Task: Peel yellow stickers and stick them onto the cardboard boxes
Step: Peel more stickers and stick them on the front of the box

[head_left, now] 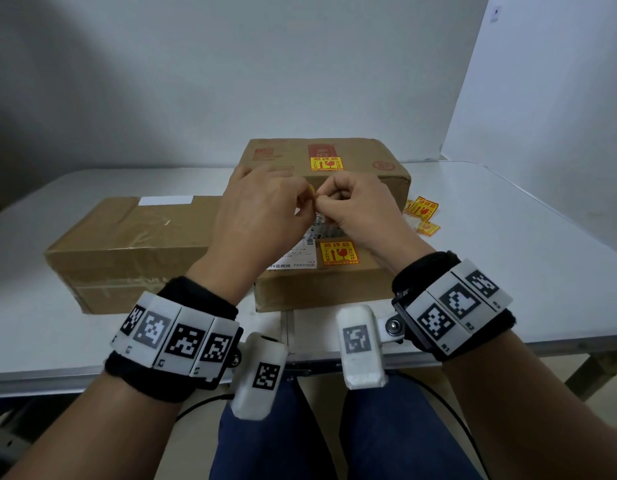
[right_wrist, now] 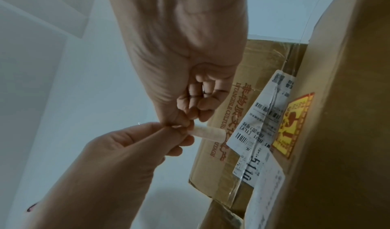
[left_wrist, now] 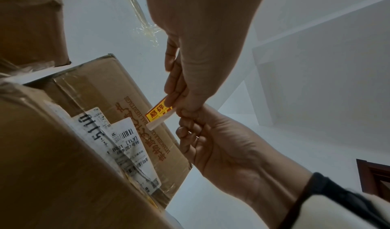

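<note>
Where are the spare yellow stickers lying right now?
In the head view, the loose stickers lie on the white table, right of the far box, beyond the right hand.

long box (head_left: 127,251) left | near box (head_left: 320,289) right of it | far box (head_left: 320,157) behind | loose stickers (head_left: 423,214) right, on table (head_left: 507,237)

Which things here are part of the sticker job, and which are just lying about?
Part of the job:
- yellow sticker, pinched by left hand and right hand
- long box, no yellow sticker visible
- near box and far box, each already stickered
- spare stickers

Lying about:
- shipping label
- table
</note>
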`<action>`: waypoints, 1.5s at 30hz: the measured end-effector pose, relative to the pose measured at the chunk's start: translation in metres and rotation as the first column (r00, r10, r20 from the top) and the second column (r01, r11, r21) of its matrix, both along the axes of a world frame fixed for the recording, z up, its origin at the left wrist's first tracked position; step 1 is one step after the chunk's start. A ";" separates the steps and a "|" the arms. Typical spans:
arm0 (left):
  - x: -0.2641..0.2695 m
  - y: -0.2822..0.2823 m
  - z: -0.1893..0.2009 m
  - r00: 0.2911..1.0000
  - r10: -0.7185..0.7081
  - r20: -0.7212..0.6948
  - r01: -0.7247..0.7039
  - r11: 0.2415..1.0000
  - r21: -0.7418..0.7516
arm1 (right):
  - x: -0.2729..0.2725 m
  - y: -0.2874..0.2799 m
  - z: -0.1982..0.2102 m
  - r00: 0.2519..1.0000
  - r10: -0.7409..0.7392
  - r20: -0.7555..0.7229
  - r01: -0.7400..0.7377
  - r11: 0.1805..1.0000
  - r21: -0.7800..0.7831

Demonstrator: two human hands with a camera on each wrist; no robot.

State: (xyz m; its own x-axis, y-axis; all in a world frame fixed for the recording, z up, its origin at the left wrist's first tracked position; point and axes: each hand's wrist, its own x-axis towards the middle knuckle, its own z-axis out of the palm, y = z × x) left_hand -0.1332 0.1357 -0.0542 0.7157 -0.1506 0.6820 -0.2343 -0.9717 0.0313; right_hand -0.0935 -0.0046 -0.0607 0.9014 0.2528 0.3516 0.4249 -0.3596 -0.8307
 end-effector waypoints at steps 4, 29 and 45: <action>0.000 0.000 -0.003 1.000 -0.012 0.012 0.012 1.000 0.002 | 0.001 -0.002 -0.001 1.000 0.019 -0.020 -0.020 1.000 -0.023; -0.002 0.022 -0.008 0.944 -0.318 -0.083 0.095 0.505 -0.858 | 0.003 -0.013 -0.010 0.870 0.274 -0.409 -0.030 0.859 0.510; -0.004 0.016 -0.014 0.872 -0.460 -0.168 -0.008 0.330 -0.944 | 0.000 -0.006 -0.009 0.967 0.146 -0.207 -0.069 0.939 0.337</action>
